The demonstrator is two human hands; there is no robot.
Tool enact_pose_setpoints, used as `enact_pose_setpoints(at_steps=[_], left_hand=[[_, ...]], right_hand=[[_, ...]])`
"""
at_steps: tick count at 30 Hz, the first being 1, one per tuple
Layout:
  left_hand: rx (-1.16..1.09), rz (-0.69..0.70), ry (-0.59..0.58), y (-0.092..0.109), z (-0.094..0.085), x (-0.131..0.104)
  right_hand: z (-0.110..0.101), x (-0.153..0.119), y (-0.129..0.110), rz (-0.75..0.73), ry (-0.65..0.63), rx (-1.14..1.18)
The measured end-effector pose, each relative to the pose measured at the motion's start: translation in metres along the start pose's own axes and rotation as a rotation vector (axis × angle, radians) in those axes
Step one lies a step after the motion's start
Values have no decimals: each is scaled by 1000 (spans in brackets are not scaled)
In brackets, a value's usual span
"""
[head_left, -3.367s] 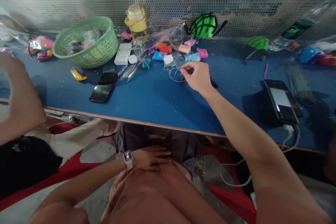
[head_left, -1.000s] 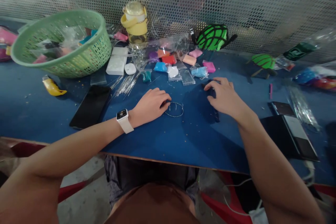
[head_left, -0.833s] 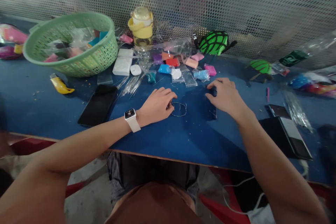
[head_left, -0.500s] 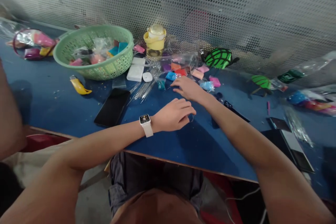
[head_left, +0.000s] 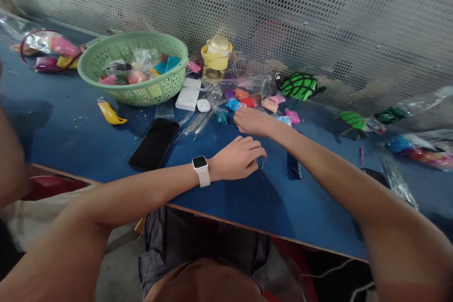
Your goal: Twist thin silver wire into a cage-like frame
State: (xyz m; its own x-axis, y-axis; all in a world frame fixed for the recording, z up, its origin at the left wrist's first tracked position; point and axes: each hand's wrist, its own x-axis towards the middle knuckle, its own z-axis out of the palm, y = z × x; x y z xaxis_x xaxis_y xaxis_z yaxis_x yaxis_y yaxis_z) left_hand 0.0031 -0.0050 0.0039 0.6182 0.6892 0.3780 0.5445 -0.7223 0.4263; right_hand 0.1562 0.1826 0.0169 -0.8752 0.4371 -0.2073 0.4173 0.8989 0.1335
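Observation:
My left hand (head_left: 238,158), with a white watch (head_left: 200,162) on its wrist, rests over the blue table (head_left: 226,203). Its fingers are closed on a thin wire loop (head_left: 261,163) that juts out by the thumb and fingertips. Farther forward, my right hand (head_left: 253,121) is low over the table, fingers bent together; whatever they pinch is hidden. Just beyond it lie a blue clay packet (head_left: 232,104) and a red clay packet (head_left: 248,102). A teal packet (head_left: 221,115) sits left of its fingertips. Several thin metal wires (head_left: 196,123) are spread to the left.
A green basket (head_left: 130,96) of packets stands back left. Near it are a black phone (head_left: 154,144), a yellow banana-shaped item (head_left: 111,112), a white box (head_left: 188,94) and a yellow-lidded bottle (head_left: 216,56). Green turtle-like figures (head_left: 299,86) lie right. Another person's arm (head_left: 12,160) is at left.
My right hand has lowered slightly and its fingers have drawn together and bent down. My left hand keeps the wire loop, nearly still. The view has shifted a little.

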Motion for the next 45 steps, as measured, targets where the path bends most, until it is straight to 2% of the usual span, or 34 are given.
enact_pose_setpoints(at_steps=[7,11,15,17,19,21,26,28,33,37,39,43,45], left_hand=[[-9,-60,12,0,-3,2],[-8,-71,13,0,-2,1],[1,-87,17,0,-2,1],[13,-111,22,0,-3,1],[33,-157,40,0,-6,2],[58,-215,61,0,-9,3],[89,-291,13,-10,-11,1],[81,-277,-46,-16,-9,-1],[72,-258,-119,-27,-5,-2],[61,-258,-141,-26,-5,-1],[48,-252,-97,-25,-7,-1],[-6,-108,189,-20,-14,-3],[5,-34,292,-17,-16,-3]], right_hand=[[-20,-13,3,71,-85,83],[-21,-6,-3,65,-141,94],[-21,4,-10,81,-137,121],[-24,1,-11,103,-110,165],[-30,-14,-11,136,-48,230],[-34,-39,-13,192,80,312],[-23,-110,-46,423,614,586],[-13,-127,-65,464,749,701],[11,-139,-95,538,939,1015],[26,-144,-99,569,934,1160],[30,-147,-99,573,907,1143],[31,-150,-98,577,835,1029],[28,-150,-99,559,801,998]])
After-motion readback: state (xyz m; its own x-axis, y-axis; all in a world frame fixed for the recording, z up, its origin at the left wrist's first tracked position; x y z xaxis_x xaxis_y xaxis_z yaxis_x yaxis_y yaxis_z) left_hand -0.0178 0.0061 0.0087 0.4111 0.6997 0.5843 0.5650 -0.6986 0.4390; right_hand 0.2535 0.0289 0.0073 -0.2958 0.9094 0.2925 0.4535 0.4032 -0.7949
